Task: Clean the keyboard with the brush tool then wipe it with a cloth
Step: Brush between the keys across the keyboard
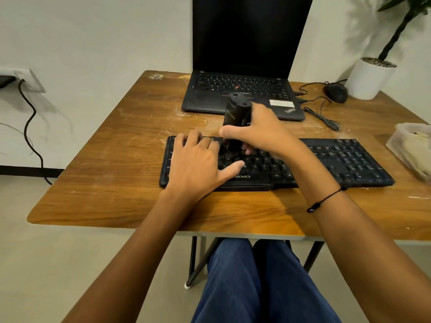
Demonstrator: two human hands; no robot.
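Your left hand (pixel 196 164) lies flat over the left end of the black keyboard (pixel 349 159), and your right hand (pixel 263 129) holds the upright brush tool (pixel 236 110) at its middle, so only the right end of the keys lies uncovered. Just behind, an open laptop (pixel 245 85) walls off the back of the surface (pixel 116 141). At back right, a mouse (pixel 335 93), its loose cable (pixel 326 120) and a white plant pot (pixel 370 78) crowd the corner; a plastic container (pixel 410 148) sits near the keyboard's right end. Bare wood lies to your left and along the near edge.
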